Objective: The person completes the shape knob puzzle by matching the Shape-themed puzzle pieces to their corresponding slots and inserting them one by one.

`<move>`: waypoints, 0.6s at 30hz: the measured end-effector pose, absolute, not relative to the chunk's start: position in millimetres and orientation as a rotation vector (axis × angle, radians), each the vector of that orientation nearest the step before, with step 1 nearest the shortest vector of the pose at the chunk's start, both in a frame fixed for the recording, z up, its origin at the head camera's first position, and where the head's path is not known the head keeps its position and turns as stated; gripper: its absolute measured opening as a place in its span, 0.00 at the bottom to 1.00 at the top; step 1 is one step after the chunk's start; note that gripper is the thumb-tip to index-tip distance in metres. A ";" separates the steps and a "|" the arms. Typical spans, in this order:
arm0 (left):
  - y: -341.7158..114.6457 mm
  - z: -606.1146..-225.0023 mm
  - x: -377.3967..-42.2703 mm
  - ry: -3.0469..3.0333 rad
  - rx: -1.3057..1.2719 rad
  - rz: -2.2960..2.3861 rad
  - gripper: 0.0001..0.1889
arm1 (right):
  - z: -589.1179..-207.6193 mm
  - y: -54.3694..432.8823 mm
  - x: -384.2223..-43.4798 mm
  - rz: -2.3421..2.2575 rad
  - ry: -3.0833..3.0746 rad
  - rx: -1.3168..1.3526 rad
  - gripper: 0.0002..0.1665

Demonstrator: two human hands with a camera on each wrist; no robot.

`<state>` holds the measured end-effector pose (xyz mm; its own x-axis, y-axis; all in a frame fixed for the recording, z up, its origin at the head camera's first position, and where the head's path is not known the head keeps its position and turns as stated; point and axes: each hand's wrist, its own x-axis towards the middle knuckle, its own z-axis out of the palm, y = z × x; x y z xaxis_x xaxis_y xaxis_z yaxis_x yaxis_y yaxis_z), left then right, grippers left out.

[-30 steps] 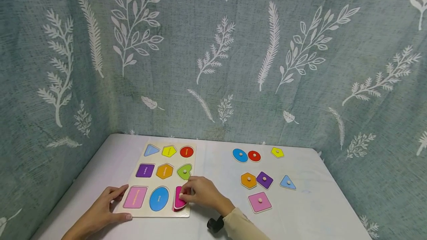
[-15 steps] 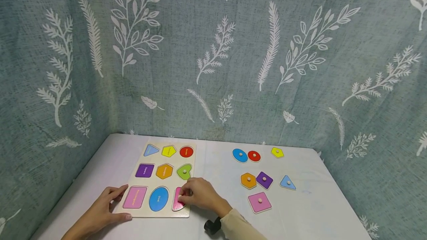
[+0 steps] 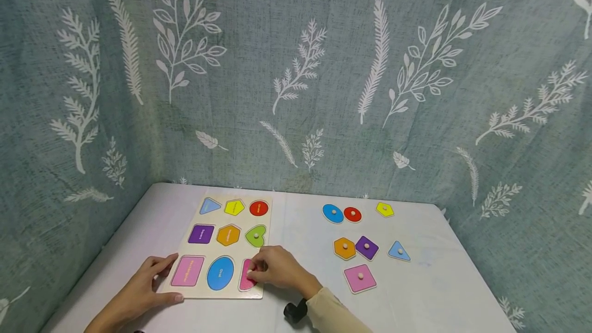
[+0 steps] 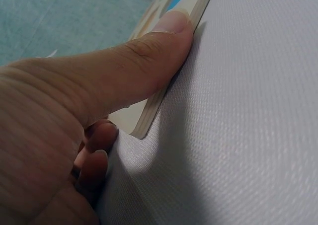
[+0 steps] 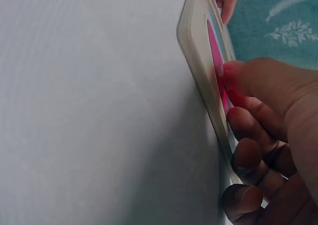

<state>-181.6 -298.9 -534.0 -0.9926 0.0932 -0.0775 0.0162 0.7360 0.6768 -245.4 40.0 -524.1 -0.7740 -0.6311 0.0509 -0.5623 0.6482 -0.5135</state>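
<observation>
A wooden shape puzzle board [image 3: 210, 292] lies at the left of the table in the head view. My left hand [image 3: 141, 289] holds its near left corner, the thumb [image 4: 164, 41] over the near edge and fingers at the left side. My right hand [image 3: 282, 269] pinches the knob of a pink puzzle piece [image 3: 244, 277]. This piece sits level in the board's near right recess, partly covered by the fingers. Just beyond it, a green heart piece [image 3: 255, 236] with a knob lies in the board. Printed shapes fill the other places, including a blue oval [image 3: 220, 273].
Loose knobbed pieces lie to the right: blue oval [image 3: 329, 212], red circle [image 3: 350, 217], yellow pentagon [image 3: 381, 211], orange hexagon [image 3: 339, 252], purple square [image 3: 370, 253], blue triangle [image 3: 396, 247] and pink rectangle [image 3: 367, 284]. A patterned cloth [image 3: 296, 66] surrounds the white table [image 3: 416, 302].
The pink piece, tilted over its recess a second ago, has dropped level into it under my right hand. My left hand has stayed on the board corner.
</observation>
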 end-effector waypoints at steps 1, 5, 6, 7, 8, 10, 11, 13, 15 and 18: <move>-298.7 -533.7 -182.1 2.824 0.085 1.104 0.60 | -523.7 40.0 -245.3 -0.780 2.730 -0.986 0.08; -298.9 -533.5 -182.7 2.820 0.077 1.102 0.61 | -522.2 40.3 -244.9 -0.798 2.720 -0.953 0.08; -299.2 -533.6 -182.8 2.820 0.084 1.098 0.60 | -521.9 40.2 -244.6 -0.809 2.715 -0.941 0.08; -299.3 -533.5 -183.0 2.821 0.083 1.097 0.60 | -521.5 40.1 -244.5 -0.820 2.709 -0.927 0.08; -299.6 -533.7 -183.2 2.824 0.090 1.093 0.60 | -521.2 40.1 -244.7 -0.833 2.702 -0.911 0.07; -299.8 -533.9 -183.6 2.829 0.092 1.096 0.59 | -520.8 40.0 -245.4 -0.855 2.691 -0.886 0.07; -299.8 -533.8 -183.7 2.832 0.096 1.097 0.59 | -520.3 40.4 -245.7 -0.859 2.688 -0.879 0.07; -299.6 -533.7 -183.6 2.836 0.105 1.102 0.59 | -518.7 41.9 -245.9 -0.867 2.682 -0.876 0.07; -299.4 -533.6 -183.3 2.839 0.115 1.104 0.59 | -517.2 45.3 -246.0 -0.884 2.676 -0.875 0.07; -299.7 -534.4 -181.0 2.828 0.100 1.091 0.59 | -515.2 55.4 -245.1 -0.905 2.670 -0.886 0.07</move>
